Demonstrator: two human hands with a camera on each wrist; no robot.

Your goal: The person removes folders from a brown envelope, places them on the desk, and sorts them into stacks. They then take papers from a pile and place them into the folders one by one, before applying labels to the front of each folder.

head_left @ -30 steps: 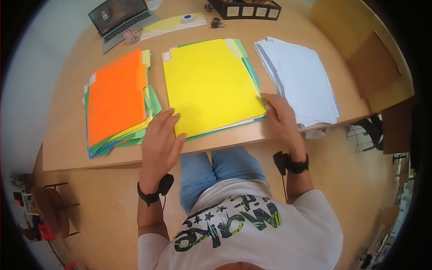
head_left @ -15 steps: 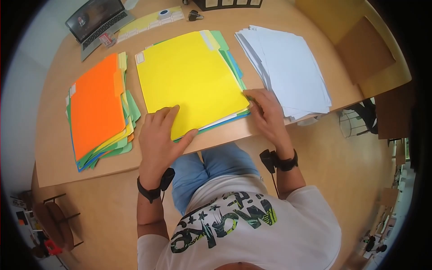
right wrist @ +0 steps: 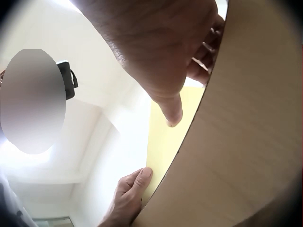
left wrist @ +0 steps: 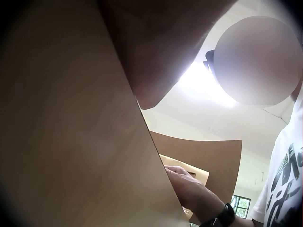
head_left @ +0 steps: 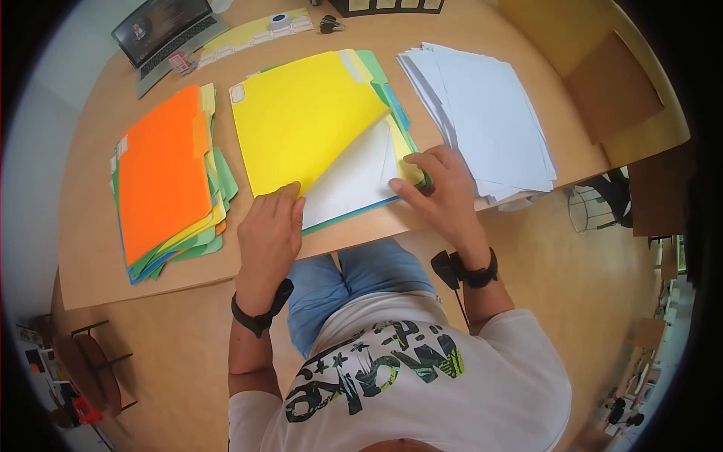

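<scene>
In the head view the yellow folder point(head_left: 301, 113) lies on a stack, its near right corner raised and curling back over white sheets point(head_left: 350, 181). My left hand point(head_left: 269, 237) pinches the folder's near left part between thumb and fingers. The right wrist view also shows that left hand point(right wrist: 125, 196) at the edge of a yellow sheet point(right wrist: 165, 137). At the stack's near right corner is my right hand point(head_left: 446, 192), thumb apart from bent fingers, touching the pale yellow layer point(head_left: 407, 172) under the sheets. The raised corner is out of its fingers.
An orange folder point(head_left: 166, 173) tops a pile of coloured folders at left. White papers point(head_left: 489, 120) are stacked at right. Farther back are a laptop point(head_left: 162, 38), keys point(head_left: 330, 25) and a black tray point(head_left: 392, 6). A tan panel point(head_left: 614, 83) stands along the right side.
The yellow folder's near right corner has come up and back, uncovering white sheets. My left thumb has drawn in toward the fingers. My right hand's thumb has spread away from its fingers.
</scene>
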